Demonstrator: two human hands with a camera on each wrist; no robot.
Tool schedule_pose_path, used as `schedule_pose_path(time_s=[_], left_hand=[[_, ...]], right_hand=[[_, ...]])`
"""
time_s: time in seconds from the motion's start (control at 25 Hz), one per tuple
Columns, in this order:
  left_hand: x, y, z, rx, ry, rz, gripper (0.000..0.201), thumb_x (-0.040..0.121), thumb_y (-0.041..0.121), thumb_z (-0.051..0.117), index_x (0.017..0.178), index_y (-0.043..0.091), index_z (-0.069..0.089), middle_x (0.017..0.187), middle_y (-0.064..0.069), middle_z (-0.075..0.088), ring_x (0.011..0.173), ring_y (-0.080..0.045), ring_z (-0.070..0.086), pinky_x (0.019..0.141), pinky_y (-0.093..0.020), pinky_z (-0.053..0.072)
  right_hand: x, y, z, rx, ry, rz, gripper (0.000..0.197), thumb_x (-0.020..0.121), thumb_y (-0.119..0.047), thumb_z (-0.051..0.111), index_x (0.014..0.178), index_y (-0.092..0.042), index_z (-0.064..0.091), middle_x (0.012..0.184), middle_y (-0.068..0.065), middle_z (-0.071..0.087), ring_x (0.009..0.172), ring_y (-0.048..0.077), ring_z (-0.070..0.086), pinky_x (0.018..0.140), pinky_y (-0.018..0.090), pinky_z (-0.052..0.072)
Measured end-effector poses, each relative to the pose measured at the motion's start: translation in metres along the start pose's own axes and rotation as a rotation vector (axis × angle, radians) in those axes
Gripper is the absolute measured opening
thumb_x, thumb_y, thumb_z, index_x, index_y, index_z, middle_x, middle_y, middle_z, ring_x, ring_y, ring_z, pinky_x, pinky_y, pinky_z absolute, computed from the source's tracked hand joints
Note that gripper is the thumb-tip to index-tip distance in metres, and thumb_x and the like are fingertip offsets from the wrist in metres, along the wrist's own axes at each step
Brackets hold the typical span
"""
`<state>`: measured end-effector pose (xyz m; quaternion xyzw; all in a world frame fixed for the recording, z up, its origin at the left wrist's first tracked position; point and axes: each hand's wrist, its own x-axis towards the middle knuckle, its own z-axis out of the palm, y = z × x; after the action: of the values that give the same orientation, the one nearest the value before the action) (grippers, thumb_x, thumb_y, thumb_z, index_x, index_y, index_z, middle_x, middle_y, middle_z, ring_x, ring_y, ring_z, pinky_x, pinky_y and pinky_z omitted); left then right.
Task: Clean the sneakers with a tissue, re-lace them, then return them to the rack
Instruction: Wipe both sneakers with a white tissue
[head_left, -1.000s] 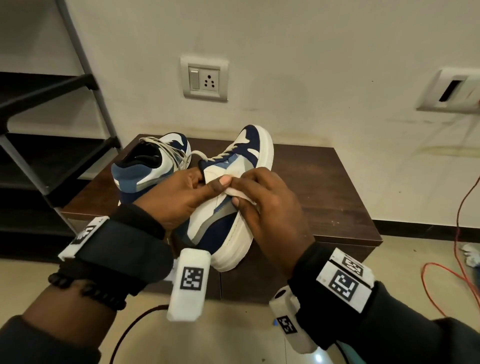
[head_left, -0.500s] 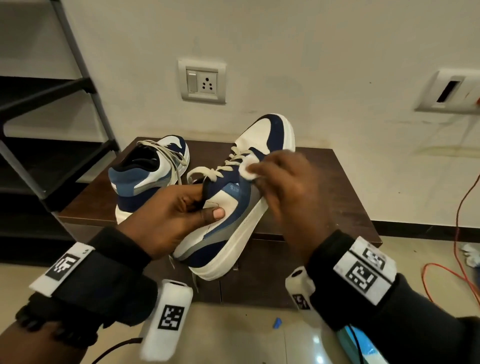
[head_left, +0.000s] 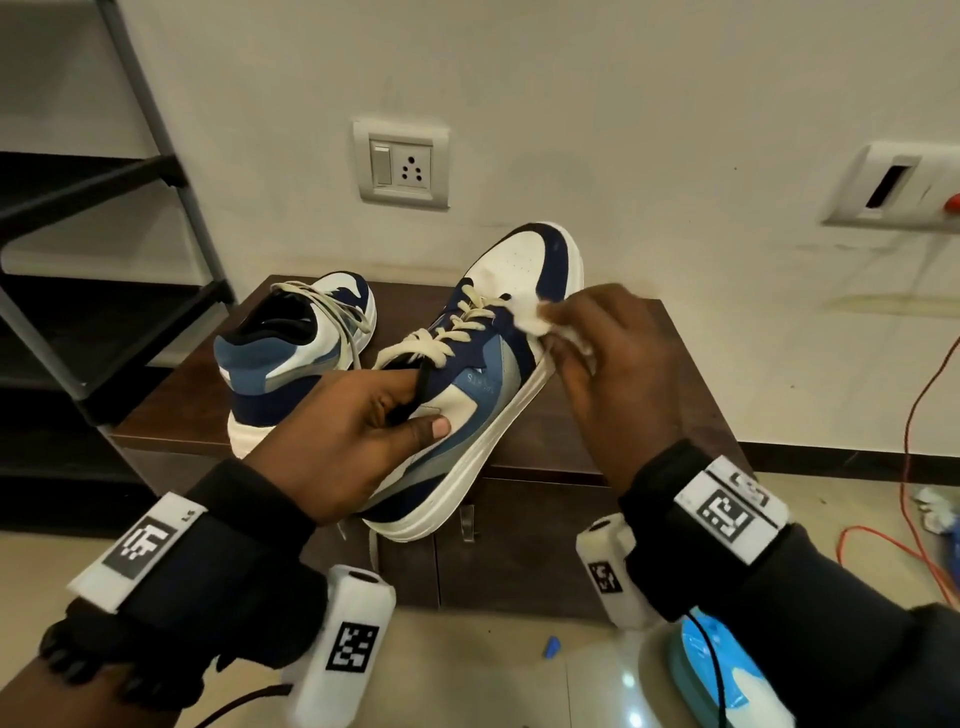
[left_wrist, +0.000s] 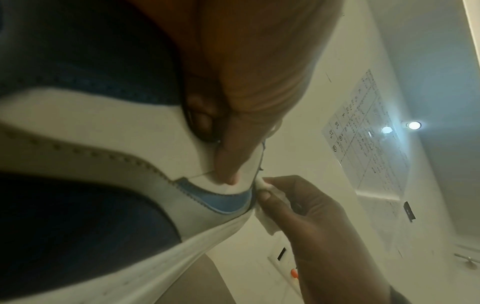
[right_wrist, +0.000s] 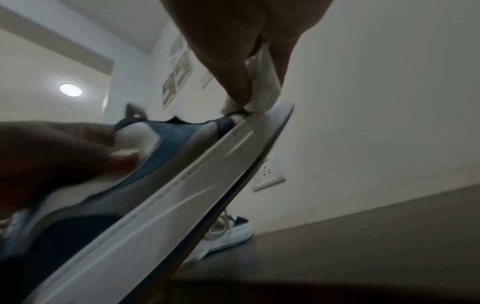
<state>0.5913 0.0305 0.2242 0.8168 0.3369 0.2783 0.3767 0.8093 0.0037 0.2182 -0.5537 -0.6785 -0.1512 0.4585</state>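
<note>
Sneaker (head_left: 467, 395) gripped at the collar by the left hand (head_left: 358, 431); tissue (head_left: 535, 322), largely hidden, pinched in the right hand (head_left: 613, 374) against the sneaker's side.

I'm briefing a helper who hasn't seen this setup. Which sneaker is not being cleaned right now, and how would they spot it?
Start at the dark wooden bench under the wall socket. The resting sneaker stands on its left end, heel toward the camera. Unlike the held sneaker, which is being wiped with a tissue, no hand touches it.
</note>
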Motion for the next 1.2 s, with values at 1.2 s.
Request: schedule_pose_path(time_s=[1.2], left_hand=[[0.011,-0.016,0.004,-0.566,0.336,-0.216,0.032,0.088,0.004,0.057,0.118,0.01,0.063,0.108,-0.006,0.072,0.103,-0.025,0.068,0.091,-0.038,0.052]], right_hand=[[-0.006,-0.011,0.01,0.183,-0.203,0.047,0.015,0.084,-0.02,0.065,0.099,-0.019,0.068,0.097,-0.003,0.064,0.09,0.016,0.057,0.071,0.039,0.053]])
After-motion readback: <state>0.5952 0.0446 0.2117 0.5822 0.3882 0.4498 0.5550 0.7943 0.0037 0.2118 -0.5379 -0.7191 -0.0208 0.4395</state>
